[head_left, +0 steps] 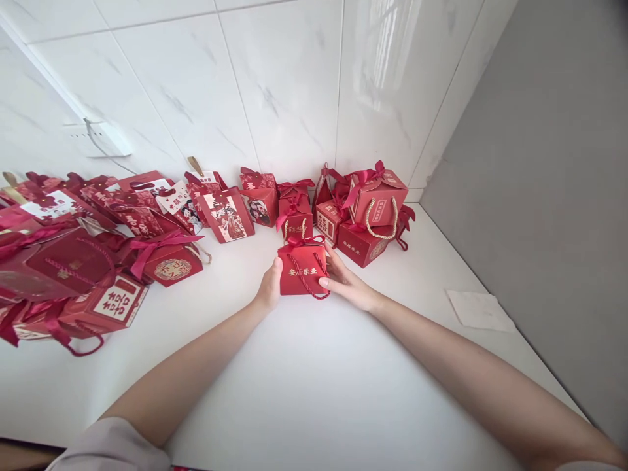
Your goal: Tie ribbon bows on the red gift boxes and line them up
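Note:
Between my two hands is a small red gift box (300,282) with gold characters, a ribbon bow on top and a twisted red cord handle hanging down its front. My left hand (269,284) presses against its left side, thumb upright along the edge. On the opposite side my right hand (347,282) grips it, thumb at the front near the cord and fingers around the right edge. Directly behind stands a taller red box (295,219) with a ribbon and gold rope handle. The underside of the held box is hidden.
Stacked red boxes (375,219) stand at the back right. On the left lies a crowded pile of red gift boxes (73,261). A white tiled wall (289,78) rises behind the white table (314,392), with a grey panel (549,170) and a white paper (478,309) at right.

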### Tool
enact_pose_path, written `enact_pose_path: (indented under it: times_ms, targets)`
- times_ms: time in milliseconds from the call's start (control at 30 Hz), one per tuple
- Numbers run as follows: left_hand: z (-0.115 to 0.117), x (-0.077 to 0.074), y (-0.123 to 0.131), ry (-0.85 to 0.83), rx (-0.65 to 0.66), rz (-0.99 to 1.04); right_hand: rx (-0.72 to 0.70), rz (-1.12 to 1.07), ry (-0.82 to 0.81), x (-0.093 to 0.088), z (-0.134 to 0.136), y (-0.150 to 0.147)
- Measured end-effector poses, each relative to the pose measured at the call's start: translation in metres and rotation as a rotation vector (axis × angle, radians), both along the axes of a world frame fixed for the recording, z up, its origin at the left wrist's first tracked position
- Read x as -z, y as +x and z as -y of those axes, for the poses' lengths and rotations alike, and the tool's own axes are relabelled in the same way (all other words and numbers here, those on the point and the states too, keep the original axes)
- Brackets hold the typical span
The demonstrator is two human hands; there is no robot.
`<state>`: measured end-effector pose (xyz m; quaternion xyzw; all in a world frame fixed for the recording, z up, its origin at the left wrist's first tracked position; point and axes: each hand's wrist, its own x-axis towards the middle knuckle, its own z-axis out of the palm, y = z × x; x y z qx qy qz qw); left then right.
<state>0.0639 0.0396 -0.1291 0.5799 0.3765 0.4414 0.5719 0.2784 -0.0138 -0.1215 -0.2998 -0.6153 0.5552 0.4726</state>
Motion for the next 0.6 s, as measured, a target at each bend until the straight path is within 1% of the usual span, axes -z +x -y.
enact_pose_path:
  times_ms: [100,233,367,433,533,600]
  targets:
    - [-0.005,-0.002,0.002,-0.031,0.015,0.024,0.033,-0.01,-0.001,0.002,-0.001,-0.001]
    - [-0.013,-0.004,0.002,-0.075,0.024,0.077,0.067,0.013,0.015,0.01,-0.004,0.0]
    - [-0.014,-0.006,0.003,-0.069,0.049,0.148,0.069,0.025,0.011,0.013,-0.002,0.001]
    - [-0.012,-0.011,0.004,-0.056,0.053,0.174,0.059,0.021,0.019,0.012,0.0,0.001]
    - [-0.01,-0.022,0.0,-0.023,-0.025,0.256,0.075,0.01,0.002,0.009,0.003,0.0]
    - [-0.011,-0.029,-0.005,-0.02,-0.033,0.308,0.101,0.009,-0.02,0.007,0.004,-0.001]
